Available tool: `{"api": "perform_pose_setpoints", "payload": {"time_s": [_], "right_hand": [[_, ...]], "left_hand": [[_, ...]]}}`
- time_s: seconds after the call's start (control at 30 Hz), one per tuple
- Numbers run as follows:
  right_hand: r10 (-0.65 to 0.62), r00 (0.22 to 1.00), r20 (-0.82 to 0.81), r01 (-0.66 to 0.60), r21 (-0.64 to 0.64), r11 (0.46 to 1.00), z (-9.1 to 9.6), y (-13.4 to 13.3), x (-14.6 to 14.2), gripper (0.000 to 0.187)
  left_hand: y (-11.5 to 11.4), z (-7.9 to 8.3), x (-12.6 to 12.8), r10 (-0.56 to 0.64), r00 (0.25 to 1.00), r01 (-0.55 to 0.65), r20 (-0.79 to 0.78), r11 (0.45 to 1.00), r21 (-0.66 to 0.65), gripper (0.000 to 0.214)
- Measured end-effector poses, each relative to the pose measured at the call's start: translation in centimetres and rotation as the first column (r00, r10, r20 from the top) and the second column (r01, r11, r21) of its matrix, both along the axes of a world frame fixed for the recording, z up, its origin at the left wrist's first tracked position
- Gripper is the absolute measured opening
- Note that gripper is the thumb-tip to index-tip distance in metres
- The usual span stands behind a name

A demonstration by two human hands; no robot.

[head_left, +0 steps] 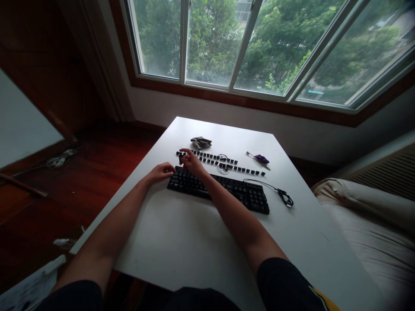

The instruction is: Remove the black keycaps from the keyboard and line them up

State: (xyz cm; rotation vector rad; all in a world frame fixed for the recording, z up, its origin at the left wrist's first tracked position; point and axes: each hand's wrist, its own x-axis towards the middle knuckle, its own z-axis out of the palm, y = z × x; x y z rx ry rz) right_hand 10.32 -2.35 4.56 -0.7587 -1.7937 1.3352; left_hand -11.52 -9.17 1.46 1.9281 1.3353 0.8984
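A black keyboard [227, 186] lies aslant on the white table, most of its keys in place. At its upper left corner, my left hand [163, 170] has its fingers curled against the edge. My right hand [192, 163] is over the keyboard's upper left part, its thumb and fingers closed together at a small dark piece [180, 159], too small to name for sure. Behind the keyboard, loose black keycaps [246, 169] are laid out in two long rows. My right forearm covers part of the keyboard's middle.
A crumpled grey cloth [201, 142] lies behind the keycaps. To the right are a purple brush-like thing [261, 158] and the keyboard's coiled cable [285, 198]. Thin wire rings [223, 169] lie among the keycaps. A padded seat [363, 216] stands right of the table [194, 242].
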Motion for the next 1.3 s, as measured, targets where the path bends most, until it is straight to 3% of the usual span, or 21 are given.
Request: {"api": "perform_pose_setpoints", "payload": {"time_s": [0.1,0.27,0.57,0.83,1.0,1.17,1.3], "right_hand": [[0.014,0.992,-0.129,-0.032,-0.136,0.99,-0.1,-0.4,0.0,0.024],[0.029,0.963,-0.268,-0.074,-0.161,0.984,-0.2,-0.6,0.3,0.03],[-0.089,0.996,-0.008,0.089,0.057,0.994,-0.3,-0.3,0.8,0.036],[-0.056,0.993,0.101,0.059,-0.03,0.998,-1.0,-0.3,0.7,0.028],[-0.043,0.987,0.153,0.042,0.013,0.999,-1.4,-0.4,0.1,0.025],[-0.009,0.973,0.23,-0.004,0.054,0.999,-1.0,-0.8,-0.4,0.025],[-0.053,0.954,0.295,0.011,0.144,0.99,-0.3,-1.2,-0.4,0.027]], "left_hand": [[0.2,0.0,-0.1,-0.004,1.0,0.004,0.009,1.0,-0.007,0.032],[0.3,0.2,0.1,0.011,1.0,-0.01,0.008,1.0,-0.022,0.033],[0.3,0.4,0.3,0.017,1.0,-0.017,-0.001,1.0,-0.001,0.031],[0.2,0.7,0.6,0.038,0.999,-0.039,-0.037,0.999,-0.006,0.017],[0.2,0.9,0.8,0.044,0.996,-0.039,-0.079,0.997,0.064,0.018],[0.8,-0.3,0.3,0.046,0.996,-0.04,-0.071,0.995,0.091,0.018],[1.2,-0.9,0.1,0.041,0.996,-0.032,-0.081,0.993,0.117,0.015]]}}
